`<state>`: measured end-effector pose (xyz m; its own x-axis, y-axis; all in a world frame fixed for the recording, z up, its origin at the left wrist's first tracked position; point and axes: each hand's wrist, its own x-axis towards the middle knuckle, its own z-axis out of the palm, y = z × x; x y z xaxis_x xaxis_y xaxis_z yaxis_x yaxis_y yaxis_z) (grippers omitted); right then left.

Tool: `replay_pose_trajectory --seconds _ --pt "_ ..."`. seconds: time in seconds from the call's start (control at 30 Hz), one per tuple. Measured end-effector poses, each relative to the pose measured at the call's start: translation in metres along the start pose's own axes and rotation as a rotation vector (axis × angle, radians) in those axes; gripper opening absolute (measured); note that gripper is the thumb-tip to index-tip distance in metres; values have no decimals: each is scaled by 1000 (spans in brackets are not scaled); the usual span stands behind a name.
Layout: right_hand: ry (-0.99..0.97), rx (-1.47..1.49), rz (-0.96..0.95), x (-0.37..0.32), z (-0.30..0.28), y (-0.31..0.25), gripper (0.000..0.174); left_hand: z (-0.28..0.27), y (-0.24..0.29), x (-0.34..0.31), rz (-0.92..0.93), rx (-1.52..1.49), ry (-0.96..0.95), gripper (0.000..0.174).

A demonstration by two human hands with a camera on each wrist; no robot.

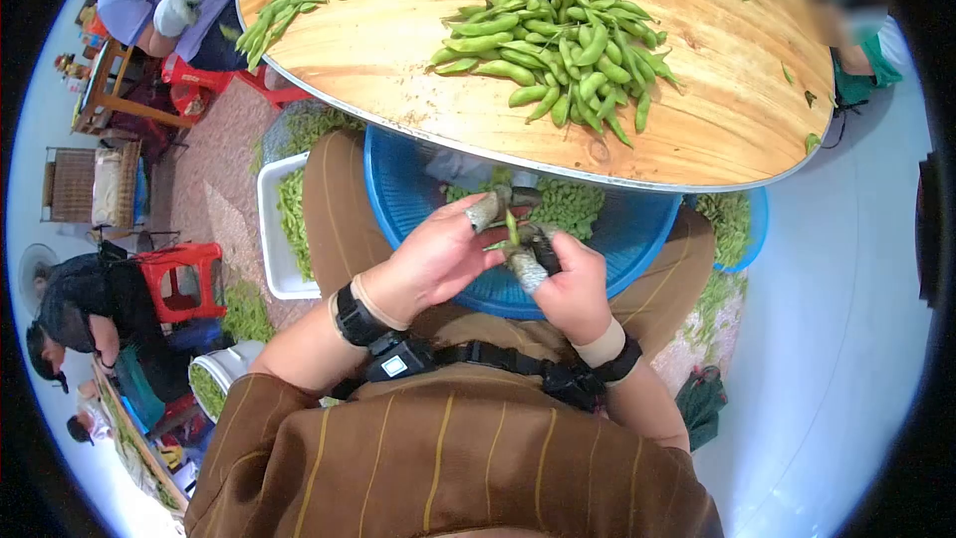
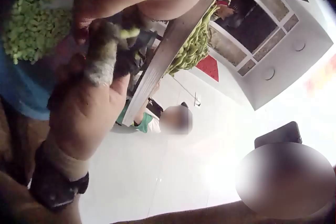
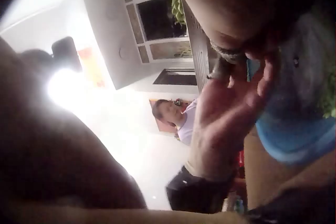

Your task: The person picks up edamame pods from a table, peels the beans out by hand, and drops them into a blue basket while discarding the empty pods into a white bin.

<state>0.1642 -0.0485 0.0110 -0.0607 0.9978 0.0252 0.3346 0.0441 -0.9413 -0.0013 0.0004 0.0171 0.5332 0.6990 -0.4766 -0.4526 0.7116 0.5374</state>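
Note:
A green soybean pod (image 1: 512,226) stands upright between both hands over a blue basin (image 1: 386,201). My right hand (image 1: 576,289) pinches it, a taped finger (image 1: 525,267) just below the pod. From the other side, my left hand (image 1: 443,254) holds the pod with its fingertips, its thumb wrapped in grey tape. Shelled green beans (image 1: 573,207) lie in the basin below the hands. In the left wrist view the pod (image 2: 129,33) shows small and pale, partly covered by fingers. The right wrist view hides it behind the hands.
Just beyond the basin, a wooden table (image 1: 358,60) bears a heap of pods (image 1: 568,50). A white tub (image 1: 274,189) with green pieces stands to the left, a blue container (image 1: 762,229) to the right. Other people sit around the room.

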Motion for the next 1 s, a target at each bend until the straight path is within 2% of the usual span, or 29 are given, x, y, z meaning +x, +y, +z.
replay_pose_trajectory --seconds 0.03,0.1,0.17,0.2,0.23,0.3,0.33,0.37,0.43,0.47,0.5,0.53,0.57,0.6,0.63,0.7,0.73,0.8,0.87,1.0 --pt "0 -6 -4 -3 -2 0 26 -1 3 -3 -16 -3 63 37" --pt "23 245 255 -7 -11 3 25 -11 10 -9 -46 67 69 39" --pt "40 148 220 -7 -23 7 21 -8 22 -22 -188 488 204 36" --pt "32 1 84 -5 -29 7 21 -15 22 -24 -170 732 249 30" --pt "25 -144 -52 -3 -33 4 21 -18 20 -27 -170 732 251 30" --pt "-20 -178 -79 -2 -38 -7 22 -17 16 -36 727 1571 327 24" --pt "-86 -172 -121 -1 -40 -10 23 -12 18 -31 936 1592 247 21" --pt "-151 -168 -164 0 -40 -12 24 -8 18 -26 935 1592 247 21" --pt "-171 -144 -155 1 -39 -14 25 -3 17 -21 755 1556 -98 17" --pt "-161 -140 -158 1 -39 -13 25 -9 14 -18 450 1406 -247 15" --pt "-151 -136 -161 1 -39 -12 25 -8 13 -17 453 1406 -248 15" --pt "-147 -138 -162 1 -39 -10 25 -7 11 -16 209 1092 -247 15" --pt "-92 -69 -82 -2 -36 -8 26 -6 9 -15 -30 774 -242 16" --pt "-36 2 1 -5 -35 -7 27 -3 8 -15 -36 777 -247 16" --pt "-30 4 4 -8 -34 -3 27 0 7 -16 26 714 -208 16" --pt "-74 125 135 -8 -32 0 29 4 6 -15 90 654 -172 15" --pt "-169 277 315 -9 -35 -10 30 5 6 -15 115 697 -121 15" --pt "-190 330 312 -8 -34 -22 29 4 2 -14 139 738 -68 16" --pt "-217 346 286 -9 -32 -23 29 -1 -5 -11 290 894 -64 18" --pt "-240 375 289 -6 -31 -19 31 5 0 -11 305 1049 -60 18"
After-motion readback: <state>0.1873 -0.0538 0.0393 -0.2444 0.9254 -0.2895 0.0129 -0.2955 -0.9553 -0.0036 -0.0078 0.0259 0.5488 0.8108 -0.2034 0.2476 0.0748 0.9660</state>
